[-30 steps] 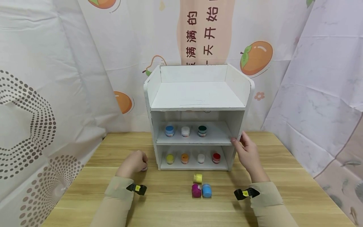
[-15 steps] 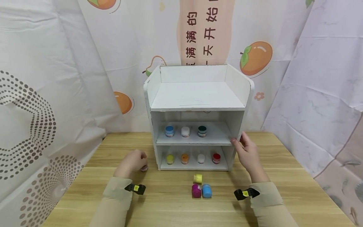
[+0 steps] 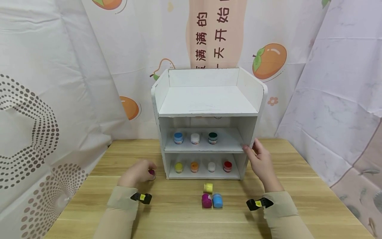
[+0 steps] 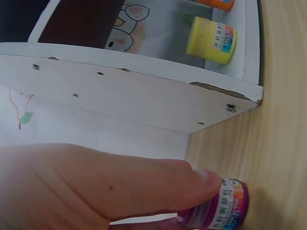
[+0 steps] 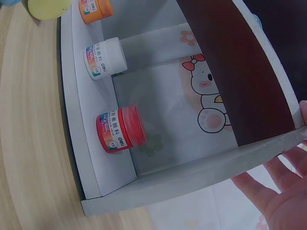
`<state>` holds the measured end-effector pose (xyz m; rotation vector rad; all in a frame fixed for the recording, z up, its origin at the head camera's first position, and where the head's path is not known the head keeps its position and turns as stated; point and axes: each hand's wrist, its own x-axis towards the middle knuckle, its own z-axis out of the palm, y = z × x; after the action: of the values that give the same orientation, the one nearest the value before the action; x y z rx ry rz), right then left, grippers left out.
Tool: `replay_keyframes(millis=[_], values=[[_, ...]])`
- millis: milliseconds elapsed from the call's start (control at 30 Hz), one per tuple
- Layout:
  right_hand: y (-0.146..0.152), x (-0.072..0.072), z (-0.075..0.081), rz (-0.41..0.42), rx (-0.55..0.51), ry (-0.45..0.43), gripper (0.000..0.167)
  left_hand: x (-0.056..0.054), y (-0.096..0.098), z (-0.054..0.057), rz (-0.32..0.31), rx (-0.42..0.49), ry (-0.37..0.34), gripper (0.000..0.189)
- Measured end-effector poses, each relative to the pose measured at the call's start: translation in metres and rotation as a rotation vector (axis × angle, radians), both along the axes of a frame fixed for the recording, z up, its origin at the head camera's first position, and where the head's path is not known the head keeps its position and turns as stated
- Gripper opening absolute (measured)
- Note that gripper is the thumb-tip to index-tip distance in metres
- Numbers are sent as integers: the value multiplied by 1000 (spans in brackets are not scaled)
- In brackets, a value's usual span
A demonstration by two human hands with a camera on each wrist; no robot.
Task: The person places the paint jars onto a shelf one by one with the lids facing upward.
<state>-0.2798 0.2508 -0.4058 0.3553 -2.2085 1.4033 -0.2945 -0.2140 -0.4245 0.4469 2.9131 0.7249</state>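
My left hand [image 3: 138, 172] is low at the left of the white shelf [image 3: 209, 115], pinching a purple paint jar [image 4: 225, 206] between thumb and fingers. The jar has a printed label and is at or just above the tabletop; part of it is hidden by the hand. At the shelf's right side, my right hand [image 3: 262, 163] grips the side panel, thumb at the front edge and fingers on the outer face. The bottom tier bears a yellow jar [image 3: 179, 167], an orange jar [image 3: 194, 167], a white jar [image 3: 211, 167] and a red jar [image 3: 227, 166].
On the middle tier stand a light blue jar [image 3: 178, 138], a white-lidded jar [image 3: 195, 138] and a dark green jar [image 3: 213, 138]. Before the shelf, a yellow jar [image 3: 208, 188], a purple jar [image 3: 207, 201] and a blue jar [image 3: 217, 200] are on the wooden table [image 3: 179, 222].
My left hand has shifted slightly left and toward me, and its fingers have moved on the jar, so more purple shows. The right hand and the shelf have stayed still.
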Motion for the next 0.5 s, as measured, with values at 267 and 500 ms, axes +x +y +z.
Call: replay_keyframes(millis=[267,500], values=[[1,0,-1,23,-14,10,50,1,1,-1,10,-14,6,28],[3,0,-3,5,4,4,50,0,1,-1,3,-24,1,28]])
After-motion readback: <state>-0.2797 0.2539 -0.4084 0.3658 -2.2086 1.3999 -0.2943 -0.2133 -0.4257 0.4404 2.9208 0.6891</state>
